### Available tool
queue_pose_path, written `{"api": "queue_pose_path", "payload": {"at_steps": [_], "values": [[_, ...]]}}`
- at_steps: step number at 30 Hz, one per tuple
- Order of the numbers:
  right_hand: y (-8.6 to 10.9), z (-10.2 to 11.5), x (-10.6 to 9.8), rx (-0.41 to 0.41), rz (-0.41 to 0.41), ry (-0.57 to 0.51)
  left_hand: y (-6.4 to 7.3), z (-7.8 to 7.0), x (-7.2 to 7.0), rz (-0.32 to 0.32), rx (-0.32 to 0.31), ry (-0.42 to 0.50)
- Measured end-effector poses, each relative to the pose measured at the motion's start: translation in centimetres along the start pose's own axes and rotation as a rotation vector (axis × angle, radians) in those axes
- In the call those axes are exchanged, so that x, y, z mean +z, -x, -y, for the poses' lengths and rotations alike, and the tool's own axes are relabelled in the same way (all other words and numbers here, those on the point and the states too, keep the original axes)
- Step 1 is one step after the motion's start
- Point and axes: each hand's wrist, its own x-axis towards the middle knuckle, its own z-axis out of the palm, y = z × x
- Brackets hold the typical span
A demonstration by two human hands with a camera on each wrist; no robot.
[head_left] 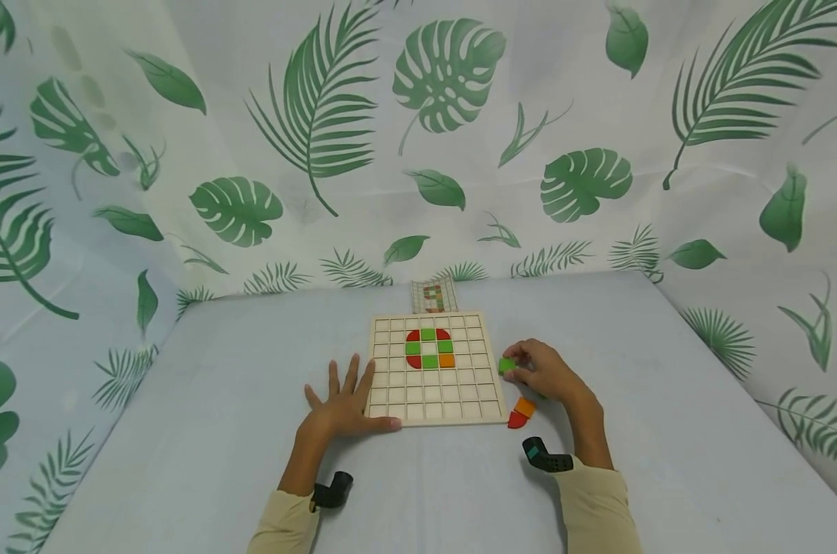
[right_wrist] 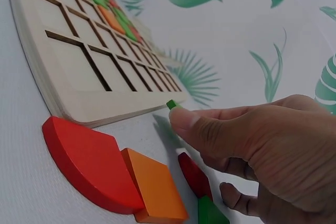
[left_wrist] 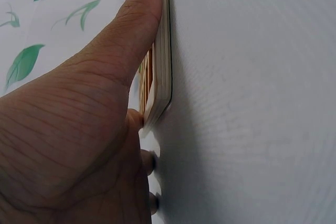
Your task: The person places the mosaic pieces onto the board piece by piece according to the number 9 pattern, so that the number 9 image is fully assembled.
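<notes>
My left hand [head_left: 345, 408] lies with fingers spread at the near left corner of a wooden grid board [head_left: 398, 396], its thumb along the front edge. Several red, green and orange tiles form a ring around one bare cell on the board; an orange square tile [head_left: 447, 360] sits at its lower right. Off the board's right side, my right hand [head_left: 546, 371] pinches a small green block [right_wrist: 171, 104] between thumb and finger, just above the table. Below that hand lie a red rounded piece [right_wrist: 89, 166] and an orange block [right_wrist: 155, 184], touching each other.
Behind the board a card [head_left: 434, 296] shows a coloured grid pattern. A dark red piece [right_wrist: 195, 176] and a green piece [right_wrist: 211, 212] lie under the right hand, partly hidden. A leaf-printed cloth [head_left: 460, 215] hangs behind the pale table [head_left: 252, 323].
</notes>
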Motion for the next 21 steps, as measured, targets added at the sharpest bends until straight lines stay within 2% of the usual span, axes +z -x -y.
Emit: {"api": "queue_pose_path", "payload": {"at_steps": [6, 12, 21], "values": [[-0.2, 0.4, 0.2, -0.055, -0.033, 0.000, 0.1, 0.0, 0.0, -0.010, 0.007, 0.008], [-0.6, 0.9, 0.9, -0.032, -0.024, 0.010, 0.1, -0.1, 0.0, -0.007, 0.006, 0.012], [-1.0, 2.2, 1.8, -0.050, -0.003, -0.021, 0.3, -0.2, -0.1, -0.014, 0.003, 0.013]]}}
